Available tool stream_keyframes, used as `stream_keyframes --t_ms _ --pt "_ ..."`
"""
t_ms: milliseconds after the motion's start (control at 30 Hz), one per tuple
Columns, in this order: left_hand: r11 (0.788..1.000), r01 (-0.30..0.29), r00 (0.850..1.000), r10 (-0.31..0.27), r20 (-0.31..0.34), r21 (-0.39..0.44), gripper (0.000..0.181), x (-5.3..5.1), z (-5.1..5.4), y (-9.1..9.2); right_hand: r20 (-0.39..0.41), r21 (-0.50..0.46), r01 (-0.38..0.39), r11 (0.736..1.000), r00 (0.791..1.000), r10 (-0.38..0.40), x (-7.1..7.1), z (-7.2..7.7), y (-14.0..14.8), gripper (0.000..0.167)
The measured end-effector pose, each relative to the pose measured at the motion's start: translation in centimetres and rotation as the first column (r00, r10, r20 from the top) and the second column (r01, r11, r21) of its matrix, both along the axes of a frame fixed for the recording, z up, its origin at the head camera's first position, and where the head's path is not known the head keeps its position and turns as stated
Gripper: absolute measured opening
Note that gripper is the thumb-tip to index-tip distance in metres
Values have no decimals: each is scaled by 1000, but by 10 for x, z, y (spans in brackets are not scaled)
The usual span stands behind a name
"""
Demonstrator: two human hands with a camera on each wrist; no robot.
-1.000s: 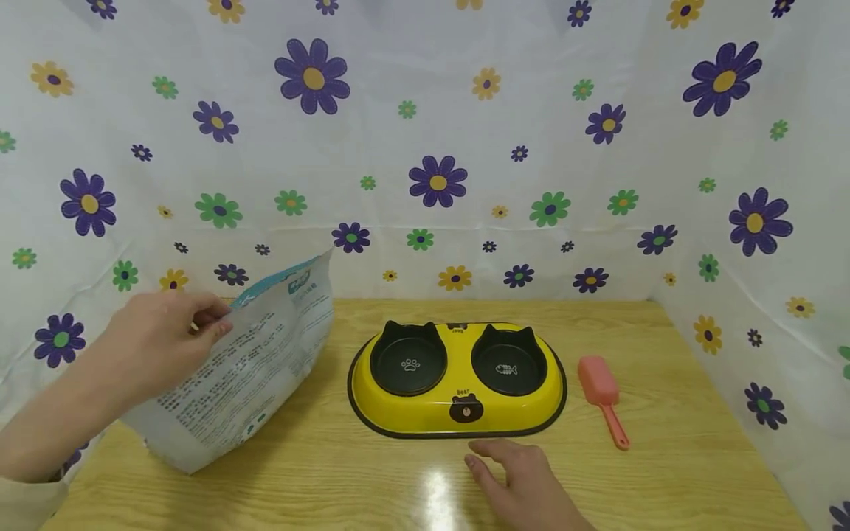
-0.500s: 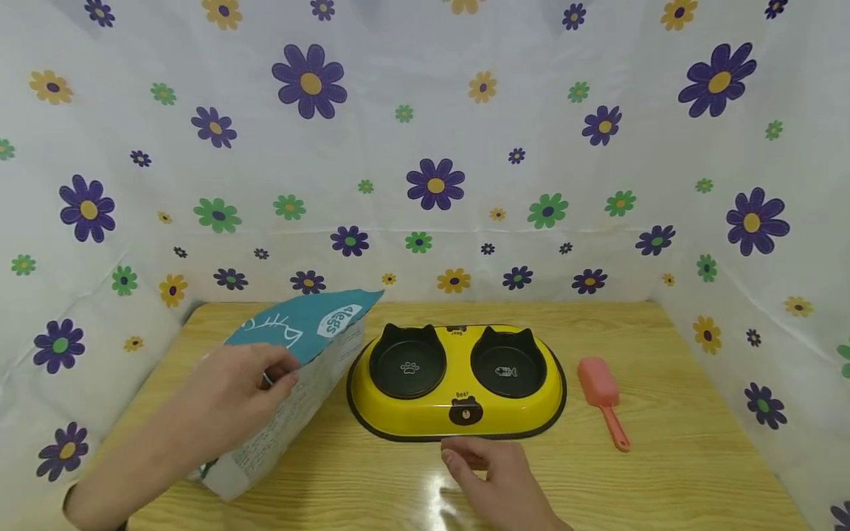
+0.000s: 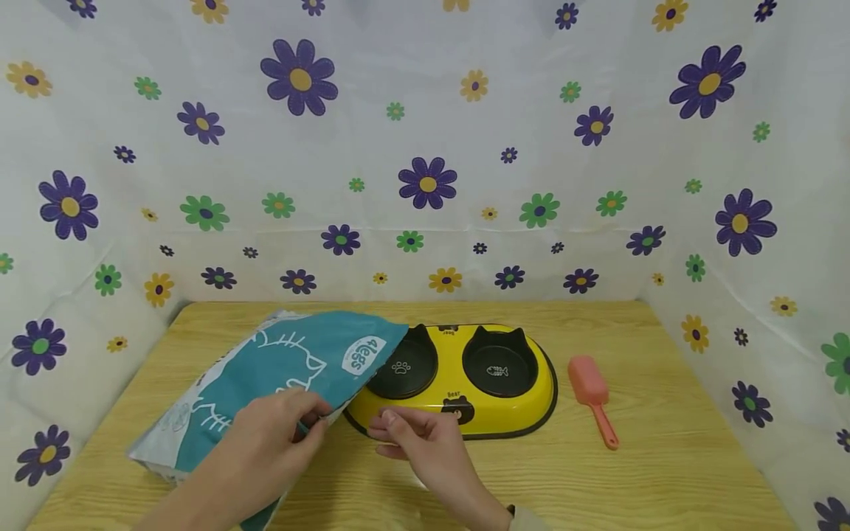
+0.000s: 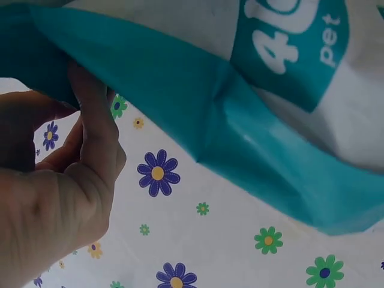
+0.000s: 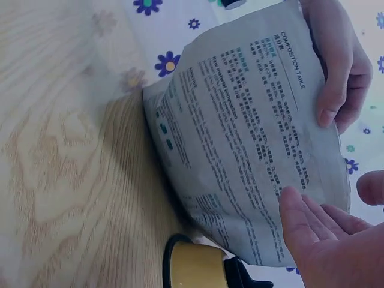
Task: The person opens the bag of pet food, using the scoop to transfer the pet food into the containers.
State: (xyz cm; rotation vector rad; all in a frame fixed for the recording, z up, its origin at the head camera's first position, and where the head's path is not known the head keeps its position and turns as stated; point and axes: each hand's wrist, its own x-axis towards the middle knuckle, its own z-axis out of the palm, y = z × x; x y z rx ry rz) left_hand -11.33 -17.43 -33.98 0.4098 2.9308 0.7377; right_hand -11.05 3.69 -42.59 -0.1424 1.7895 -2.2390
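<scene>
A teal and white pet food bag [image 3: 279,361], printed with a white line-drawn animal and "4legs", tilts over the table at the left. My left hand [image 3: 272,435] pinches its top edge between thumb and fingers. In the right wrist view, the bag's printed back [image 5: 240,126] faces the camera. My right hand [image 3: 432,446] is just right of the bag's edge, fingers extended and thumb apart, gripping nothing. Behind that hand stands a yellow double pet bowl [image 3: 451,346] with two black cat-eared dishes. The bag's corner covers part of the left dish.
A pink scoop [image 3: 594,398] lies on the wooden table [image 3: 664,457] to the right of the bowl. A white flower-patterned cloth [image 3: 372,140] encloses the back and both sides.
My left hand has carried the bag rightward and nearer, turning its teal front up; its corner now overlaps the bowl. My right hand has moved left toward it.
</scene>
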Motion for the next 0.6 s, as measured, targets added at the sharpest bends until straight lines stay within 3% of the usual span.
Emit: stream_keyframes --t_ms 333,600 --pt "996 -85 990 80 118 39 9 5 -9 4 111 -51 -25 998 993 30 0 -1 -18 34" --pt "998 -42 996 39 83 38 11 4 -8 7 107 -86 -28 996 994 37 0 -1 -26 32"
